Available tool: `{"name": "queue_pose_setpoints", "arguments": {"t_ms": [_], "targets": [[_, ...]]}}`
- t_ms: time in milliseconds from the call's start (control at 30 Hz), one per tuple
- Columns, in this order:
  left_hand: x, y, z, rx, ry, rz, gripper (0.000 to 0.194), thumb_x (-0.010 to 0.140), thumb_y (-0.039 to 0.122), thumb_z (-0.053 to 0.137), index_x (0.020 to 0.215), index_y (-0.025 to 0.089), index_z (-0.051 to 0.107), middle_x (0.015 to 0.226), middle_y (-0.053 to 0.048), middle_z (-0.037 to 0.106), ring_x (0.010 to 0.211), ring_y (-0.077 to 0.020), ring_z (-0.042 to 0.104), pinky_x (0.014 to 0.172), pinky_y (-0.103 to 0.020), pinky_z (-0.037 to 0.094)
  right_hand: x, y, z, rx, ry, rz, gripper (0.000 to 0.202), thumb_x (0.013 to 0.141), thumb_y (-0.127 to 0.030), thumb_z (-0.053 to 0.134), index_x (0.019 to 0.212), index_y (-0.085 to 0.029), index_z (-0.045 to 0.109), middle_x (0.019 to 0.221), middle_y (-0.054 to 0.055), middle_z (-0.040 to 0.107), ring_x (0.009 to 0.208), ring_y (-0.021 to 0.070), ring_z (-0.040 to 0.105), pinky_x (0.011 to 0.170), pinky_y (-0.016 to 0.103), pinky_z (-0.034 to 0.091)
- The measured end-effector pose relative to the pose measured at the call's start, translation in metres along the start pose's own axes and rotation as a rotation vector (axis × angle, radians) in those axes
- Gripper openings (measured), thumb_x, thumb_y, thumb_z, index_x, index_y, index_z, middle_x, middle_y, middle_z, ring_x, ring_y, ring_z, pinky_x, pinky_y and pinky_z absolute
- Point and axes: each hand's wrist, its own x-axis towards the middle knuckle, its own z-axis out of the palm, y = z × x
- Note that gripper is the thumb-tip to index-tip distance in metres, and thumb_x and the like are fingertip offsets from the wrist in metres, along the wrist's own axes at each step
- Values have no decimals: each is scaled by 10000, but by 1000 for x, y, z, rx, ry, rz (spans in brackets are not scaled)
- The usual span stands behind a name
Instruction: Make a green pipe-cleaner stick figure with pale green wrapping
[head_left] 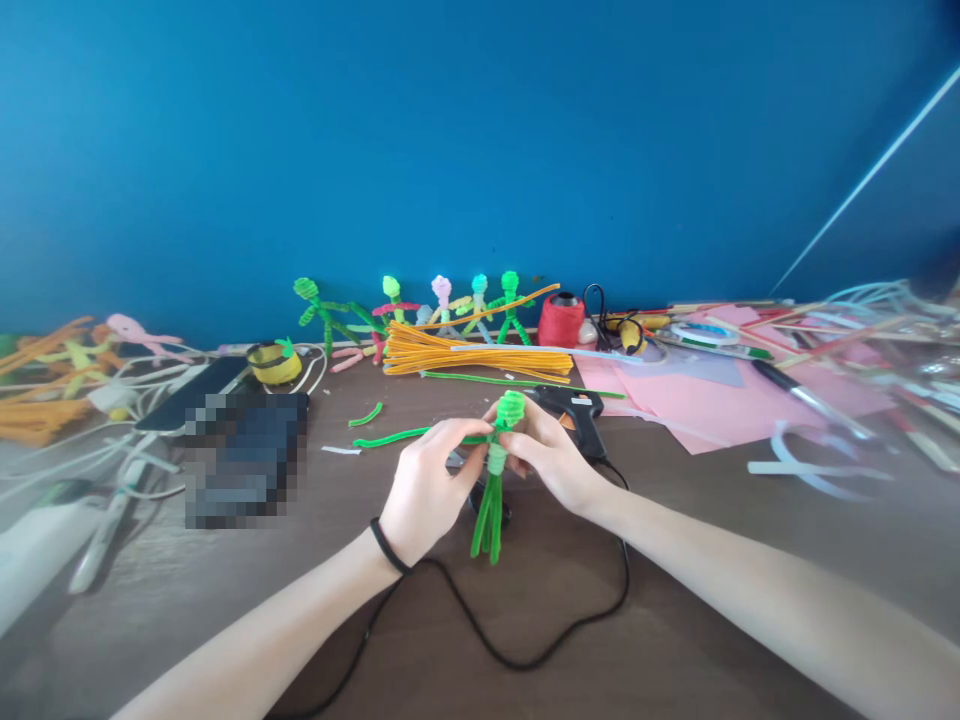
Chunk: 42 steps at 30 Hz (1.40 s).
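Note:
A green pipe-cleaner figure (496, 460) is held upright in front of me, with a coiled light-green head, a wrapped pale-green body and several loose darker strands hanging down. My right hand (546, 450) grips it around the neck and upper body from the right. My left hand (439, 475), a black band on its wrist, pinches a green pipe cleaner (390, 437) beside the figure's neck; its free end sticks out to the left. Behind my right hand lies a black glue gun (577, 410), its cord looping over the table below my hands.
Finished pipe-cleaner figures (510, 300) lean against the blue wall, behind a bundle of orange pipe cleaners (472, 352). A red thread spool (561, 320) and pink paper sheets (697, 405) are to the right. White cables, a yellow tape roll (274, 363) and a blurred dark object (251, 465) lie left.

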Motion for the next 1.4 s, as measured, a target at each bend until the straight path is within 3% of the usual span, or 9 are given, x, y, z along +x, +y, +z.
{"name": "queue_pose_setpoints", "arguments": {"t_ms": [567,1100,1400], "targets": [[2,1,-2,271,-14,239,154,783,116,454,856,159,583,745,-35,588,699,-137,555,654,-251,463,1,-1,-1,-81,-40,-58,128,734,-142,475,853,-178,446,591,-65,406,477,57,350,482,196,314],[1,0,-1,285,-127,121,144,813,135,406,772,160,542,748,-40,526,716,-156,513,678,-282,445,1,-2,1,-120,-49,-63,120,730,-131,462,835,-179,428,594,-68,397,497,60,360,511,201,314],[4,1,-1,115,-128,35,127,797,117,409,791,173,523,870,-59,552,827,-167,529,745,-291,438,1,-2,-1,-151,-34,-59,136,734,-146,466,865,-169,436,598,-61,408,506,61,369,506,200,324]]}}
